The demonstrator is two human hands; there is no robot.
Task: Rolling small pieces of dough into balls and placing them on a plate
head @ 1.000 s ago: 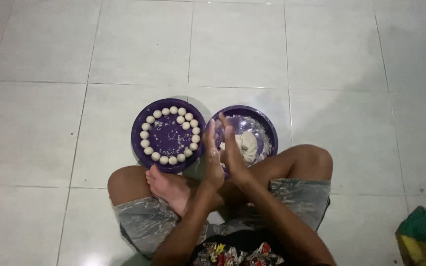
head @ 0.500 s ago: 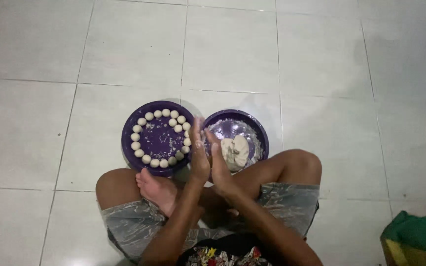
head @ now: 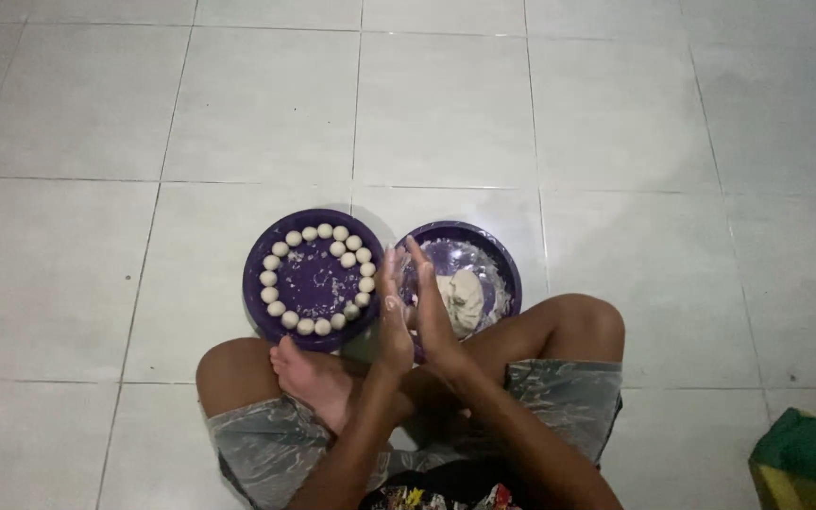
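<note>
I sit cross-legged on a tiled floor. My left hand and my right hand are pressed palm to palm, fingers straight, over the gap between two purple plates. A small pale bit of dough shows between the palms; most of it is hidden. The left plate holds several small dough balls set in a ring, with a few inside it. The right plate, dusted with flour, holds a pale dough lump just right of my right hand.
My bare foot and left knee lie just below the left plate. My right knee rests beside the right plate. A green and yellow object sits at the bottom right corner. White floor tiles stretch beyond the plates.
The view has shifted a little between frames. My palms stay pressed together while sliding against each other, the right fingertips now reaching further forward than the left.
</note>
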